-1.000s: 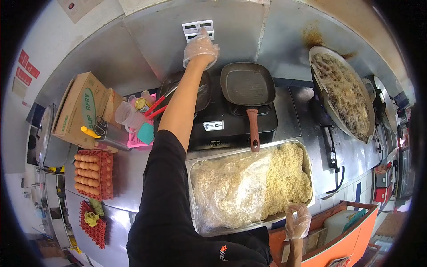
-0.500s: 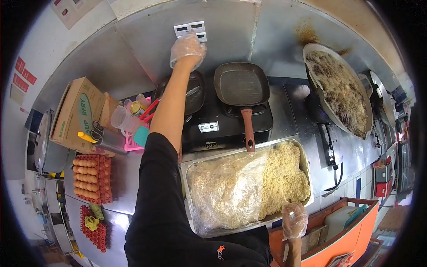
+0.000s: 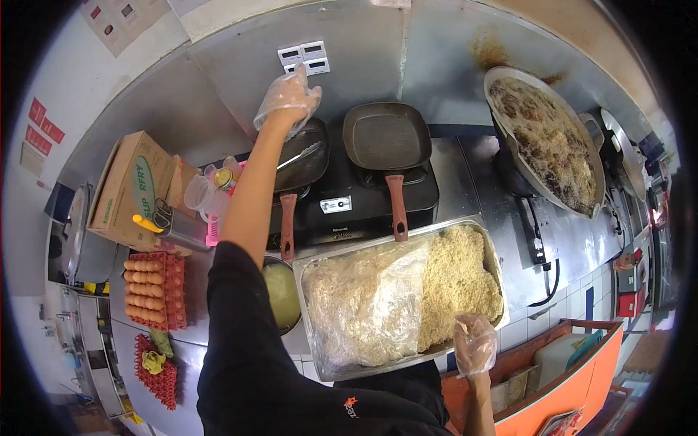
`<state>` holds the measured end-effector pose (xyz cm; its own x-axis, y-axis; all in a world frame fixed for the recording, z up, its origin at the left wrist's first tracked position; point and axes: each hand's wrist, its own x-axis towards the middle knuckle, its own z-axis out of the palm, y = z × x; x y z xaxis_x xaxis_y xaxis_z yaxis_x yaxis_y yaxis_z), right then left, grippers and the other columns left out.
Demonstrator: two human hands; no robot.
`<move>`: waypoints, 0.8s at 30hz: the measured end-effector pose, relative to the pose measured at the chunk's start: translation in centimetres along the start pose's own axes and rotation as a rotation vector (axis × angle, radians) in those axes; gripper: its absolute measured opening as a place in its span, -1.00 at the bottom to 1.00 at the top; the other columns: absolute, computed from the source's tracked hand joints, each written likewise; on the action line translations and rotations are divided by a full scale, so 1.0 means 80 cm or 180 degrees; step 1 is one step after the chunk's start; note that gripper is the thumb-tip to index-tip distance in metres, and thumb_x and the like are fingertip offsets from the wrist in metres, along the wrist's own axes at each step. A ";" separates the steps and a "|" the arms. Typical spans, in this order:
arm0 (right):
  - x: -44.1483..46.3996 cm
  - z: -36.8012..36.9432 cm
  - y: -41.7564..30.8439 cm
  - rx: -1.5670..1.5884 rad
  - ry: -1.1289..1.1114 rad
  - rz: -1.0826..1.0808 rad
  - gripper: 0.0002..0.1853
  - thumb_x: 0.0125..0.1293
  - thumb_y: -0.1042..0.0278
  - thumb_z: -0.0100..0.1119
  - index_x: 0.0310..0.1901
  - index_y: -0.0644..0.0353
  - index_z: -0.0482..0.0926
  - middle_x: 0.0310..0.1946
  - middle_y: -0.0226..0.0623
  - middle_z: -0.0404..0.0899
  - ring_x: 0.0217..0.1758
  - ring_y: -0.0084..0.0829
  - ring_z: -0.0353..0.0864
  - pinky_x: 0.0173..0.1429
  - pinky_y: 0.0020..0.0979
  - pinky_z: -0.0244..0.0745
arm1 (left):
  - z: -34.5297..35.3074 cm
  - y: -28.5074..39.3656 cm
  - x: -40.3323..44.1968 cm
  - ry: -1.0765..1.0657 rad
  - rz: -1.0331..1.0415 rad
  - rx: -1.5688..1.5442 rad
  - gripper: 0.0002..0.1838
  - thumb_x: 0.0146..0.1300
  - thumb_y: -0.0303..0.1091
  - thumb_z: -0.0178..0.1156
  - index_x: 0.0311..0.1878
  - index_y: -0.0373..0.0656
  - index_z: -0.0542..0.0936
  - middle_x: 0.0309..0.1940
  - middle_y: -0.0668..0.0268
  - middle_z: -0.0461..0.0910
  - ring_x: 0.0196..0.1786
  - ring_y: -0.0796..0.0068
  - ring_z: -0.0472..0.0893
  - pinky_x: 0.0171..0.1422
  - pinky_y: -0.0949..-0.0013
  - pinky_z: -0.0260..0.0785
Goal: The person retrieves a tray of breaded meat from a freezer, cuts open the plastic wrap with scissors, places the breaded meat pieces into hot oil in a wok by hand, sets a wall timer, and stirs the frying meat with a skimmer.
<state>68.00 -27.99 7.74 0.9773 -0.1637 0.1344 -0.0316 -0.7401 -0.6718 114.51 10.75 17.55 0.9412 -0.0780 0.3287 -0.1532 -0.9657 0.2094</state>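
Note:
My left hand (image 3: 291, 98), in a clear plastic glove, is raised to the steel back wall. One finger stretches up at a cluster of small white timers (image 3: 313, 51) and partly covers the lower left one; whether it touches cannot be told. Nothing is held in this hand. My right hand (image 3: 475, 343), gloved too, is by the front right rim of a metal tray (image 3: 496, 265), fingers loosely bent and apart, nothing visible in them. Pale crumbs (image 3: 458, 283) fill the tray, and a clear plastic sheet (image 3: 363, 305) covers its left part.
Two square pans (image 3: 385, 138) (image 3: 305, 160) sit on a black stove (image 3: 349, 225), tongs in the left one. A large wok (image 3: 549, 138) of bubbling oil stands right. Left are a carton (image 3: 131, 192), egg trays (image 3: 174, 291) and plastic cups (image 3: 200, 195). A pot (image 3: 282, 294) of pale liquid adjoins the tray.
My left hand has drawn slightly down and left from the timers, uncovering more of them. My right hand has moved up a little against the tray's corner. The view has shifted slightly.

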 end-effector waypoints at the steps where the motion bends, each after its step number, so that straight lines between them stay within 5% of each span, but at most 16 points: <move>1: 0.004 0.003 0.007 0.0110 -0.0056 -0.0072 -0.81 0.32 0.44 0.36 -0.05 0.24 0.74 -0.13 -0.02 0.74 -0.05 0.04 0.74 0.07 -0.14 0.61 | -0.015 0.009 -0.019 -0.0062 0.0176 -0.0221 -0.23 0.44 0.03 0.22 0.53 -0.34 0.41 0.08 -0.05 0.75 0.20 -0.09 0.71 0.35 -0.03 0.52; 4: 0.015 0.007 0.014 0.0576 -0.0338 0.0313 -0.66 0.49 0.24 0.29 0.17 0.22 0.71 0.09 -0.01 0.75 0.17 -0.05 0.75 0.29 -0.18 0.60 | -0.067 0.099 -0.138 0.0119 0.0742 -0.1158 -0.27 0.50 -0.14 0.26 0.58 -0.37 0.34 -0.06 0.02 0.74 0.00 -0.06 0.73 0.22 0.01 0.53; 5: 0.024 0.011 -0.003 0.1632 -0.0339 0.0983 -0.60 0.59 0.13 0.21 0.27 0.21 0.67 0.16 -0.03 0.73 0.27 -0.15 0.71 0.37 -0.19 0.57 | -0.100 0.154 -0.187 -0.0450 0.0532 -0.1525 -0.28 0.50 -0.19 0.28 0.59 -0.37 0.34 -0.07 0.05 0.73 -0.04 -0.01 0.72 0.17 0.01 0.53; 6: 0.035 0.024 -0.001 0.2379 -0.0262 0.0910 -0.51 0.63 0.01 0.14 0.34 0.21 0.62 0.25 -0.06 0.70 0.30 -0.19 0.70 0.42 -0.20 0.55 | -0.100 0.188 -0.238 -0.0721 0.0549 -0.1633 -0.31 0.56 -0.25 0.21 0.65 -0.29 0.29 0.04 0.07 0.71 0.00 0.24 0.71 0.21 0.15 0.55; 9: 0.053 0.056 -0.021 0.5166 -0.0869 0.1011 -0.21 0.64 -0.24 0.04 0.66 0.13 0.22 0.62 -0.07 0.28 0.64 -0.17 0.30 0.68 -0.07 0.24 | -0.081 0.255 -0.360 -0.1313 0.1575 -0.1831 -0.29 0.60 -0.25 0.10 0.70 -0.27 0.16 0.47 -0.11 0.45 0.45 0.03 0.52 0.54 0.03 0.35; 10: 0.057 0.081 -0.023 0.5362 -0.0878 0.0959 -0.20 0.65 -0.30 -0.03 0.67 0.10 0.20 0.62 -0.07 0.28 0.61 -0.17 0.34 0.69 -0.08 0.23 | -0.068 0.280 -0.399 -0.1361 0.1727 -0.1798 -0.27 0.62 -0.23 0.06 0.73 -0.24 0.11 0.60 -0.16 0.32 0.62 -0.03 0.38 0.66 -0.03 0.23; 11: 0.057 0.062 -0.055 0.4973 -0.0702 0.1261 -0.21 0.66 -0.34 -0.10 0.66 0.05 0.23 0.60 -0.12 0.33 0.58 -0.20 0.38 0.68 -0.10 0.24 | -0.056 0.299 -0.433 -0.1390 0.1803 -0.1764 -0.26 0.62 -0.21 0.05 0.73 -0.25 0.09 0.61 -0.15 0.29 0.64 -0.03 0.34 0.67 -0.04 0.18; 12: 0.062 0.082 -0.040 0.5670 -0.1271 0.1030 -0.16 0.66 -0.31 -0.09 0.71 0.12 0.09 0.66 -0.07 0.23 0.68 -0.15 0.25 0.79 -0.06 0.02 | -0.042 0.313 -0.455 -0.1399 0.1768 -0.1733 -0.26 0.63 -0.20 0.04 0.73 -0.25 0.07 0.63 -0.14 0.25 0.65 -0.03 0.30 0.69 -0.05 0.14; 14: 0.069 0.096 -0.041 0.6627 -0.1524 0.1731 -0.24 0.71 -0.19 -0.10 0.70 0.13 0.11 0.64 -0.06 0.27 0.70 -0.16 0.23 0.80 -0.10 -0.01 | -0.015 0.334 -0.496 -0.1292 0.1492 -0.1644 -0.24 0.63 -0.17 0.02 0.74 -0.25 0.04 0.66 -0.12 0.19 0.68 -0.04 0.22 0.72 -0.07 0.04; 18: 0.054 0.062 -0.014 0.5900 -0.1333 0.1548 -0.24 0.67 -0.33 -0.12 0.64 0.06 0.30 0.51 -0.15 0.46 0.56 -0.22 0.42 0.69 -0.19 0.19 | 0.032 0.351 -0.516 -0.0717 0.0434 -0.1437 -0.21 0.65 -0.11 -0.02 0.75 -0.26 -0.03 0.72 -0.09 0.06 0.75 -0.05 0.06 0.78 -0.10 -0.15; 20: 0.067 0.036 0.024 0.4414 -0.1955 0.1015 -0.26 0.67 -0.27 -0.04 0.63 0.08 0.32 0.44 -0.14 0.53 0.53 -0.26 0.46 0.67 -0.22 0.24 | 0.045 0.369 -0.520 -0.0552 0.0023 -0.1273 -0.19 0.66 -0.08 -0.04 0.76 -0.26 -0.06 0.75 -0.07 0.00 0.78 -0.06 -0.01 0.81 -0.12 -0.25; 24: 0.093 -0.087 0.094 0.4796 -0.1507 0.1203 -0.42 0.60 -0.05 0.24 0.46 0.14 0.49 0.36 -0.16 0.59 0.43 -0.32 0.56 0.60 -0.23 0.39 | 0.057 0.427 -0.536 -0.0655 -0.0664 -0.0360 -0.20 0.67 -0.05 -0.12 0.77 -0.22 -0.11 0.79 0.04 -0.07 0.81 -0.03 -0.11 0.82 -0.17 -0.41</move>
<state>73.56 -39.29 8.76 0.9443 0.2374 -0.2279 -0.3277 0.6154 -0.7168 70.30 -20.05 6.42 0.9953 0.0593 0.0769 0.0280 -0.9334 0.3576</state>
